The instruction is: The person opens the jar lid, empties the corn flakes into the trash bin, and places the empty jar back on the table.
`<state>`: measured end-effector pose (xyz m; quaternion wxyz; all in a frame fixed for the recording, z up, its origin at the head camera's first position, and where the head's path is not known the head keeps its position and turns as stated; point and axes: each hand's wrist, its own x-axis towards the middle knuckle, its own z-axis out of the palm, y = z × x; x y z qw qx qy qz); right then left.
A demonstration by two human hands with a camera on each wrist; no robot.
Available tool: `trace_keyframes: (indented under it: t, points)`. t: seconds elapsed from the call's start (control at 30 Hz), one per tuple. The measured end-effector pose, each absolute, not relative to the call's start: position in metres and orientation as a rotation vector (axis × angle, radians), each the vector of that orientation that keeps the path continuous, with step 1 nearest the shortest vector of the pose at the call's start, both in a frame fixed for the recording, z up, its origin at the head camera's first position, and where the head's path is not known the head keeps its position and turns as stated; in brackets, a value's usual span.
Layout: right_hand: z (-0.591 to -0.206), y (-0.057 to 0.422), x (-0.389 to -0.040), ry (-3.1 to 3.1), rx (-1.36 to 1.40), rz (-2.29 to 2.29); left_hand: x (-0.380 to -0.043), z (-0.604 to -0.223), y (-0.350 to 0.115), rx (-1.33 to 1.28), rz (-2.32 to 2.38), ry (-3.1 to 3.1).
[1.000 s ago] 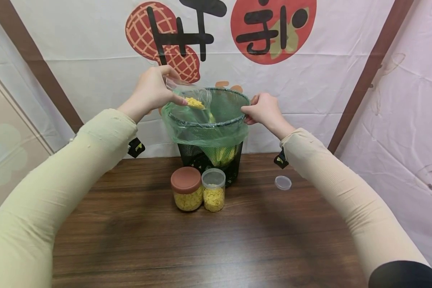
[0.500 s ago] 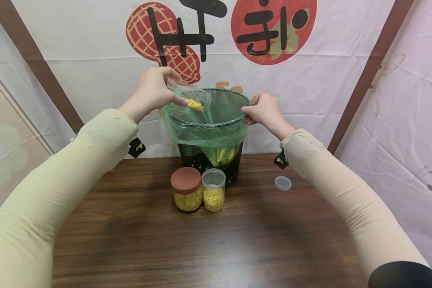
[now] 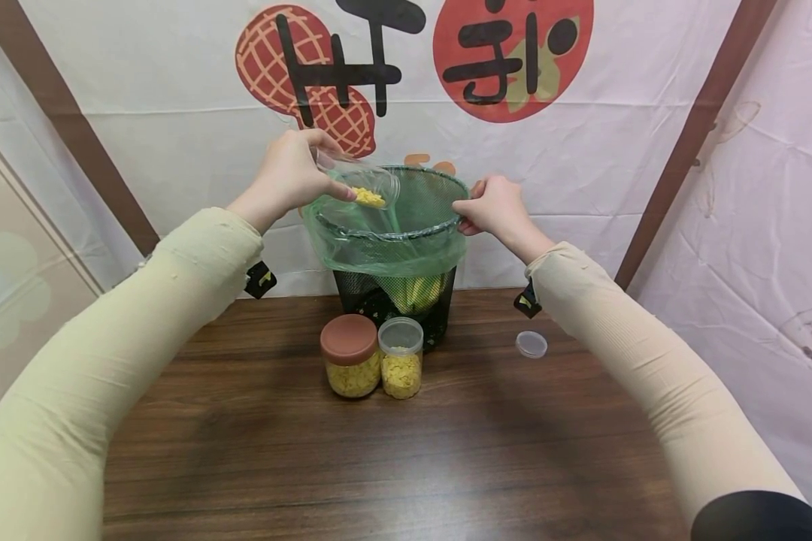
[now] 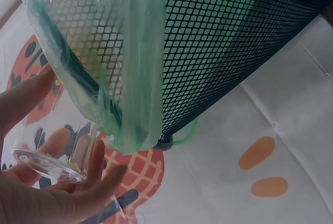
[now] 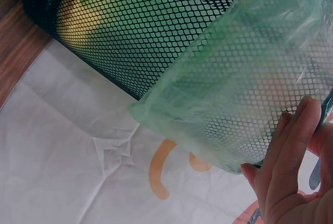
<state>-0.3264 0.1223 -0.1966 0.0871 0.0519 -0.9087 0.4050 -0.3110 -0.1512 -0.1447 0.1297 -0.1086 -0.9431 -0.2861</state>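
My left hand [image 3: 284,176] holds a clear plastic jar [image 3: 380,180] tipped over the left side of a black mesh wastebasket [image 3: 352,282], its mouth pointing inside. A small heap of yellow flakes [image 3: 369,197] lies along the jar's lower wall. In the left wrist view, the fingers curl about the jar's base [image 4: 49,166]. A green plastic bag [image 3: 399,260] lines the basket and folds over its rim. On the right side, my right hand [image 3: 501,206] pinches the rim through the bag. Yellow matter shows through the mesh [image 5: 78,18] low in the basket.
In front of the basket stand a brown-lidded jar [image 3: 350,357] and an uncovered clear jar [image 3: 401,364], both with yellow flakes. A small clear lid [image 3: 531,344] lies to the right on the wooden table [image 3: 392,466]. A printed cloth [image 3: 203,143] hangs close behind.
The yellow stream falling from the tipped jar has stopped, and the heap inside it is smaller. My left hand has shifted slightly right and down. My right hand stays on the rim.
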Motion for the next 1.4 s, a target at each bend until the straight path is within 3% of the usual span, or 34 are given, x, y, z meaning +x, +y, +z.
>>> trace_keyframes:
  t: [1.4]
  points:
    - [-0.1970, 0.1231, -0.3261, -2.699, 0.175, 1.237, -0.3104, -0.1406, -0.1432, -0.368, -0.797, -2.723]
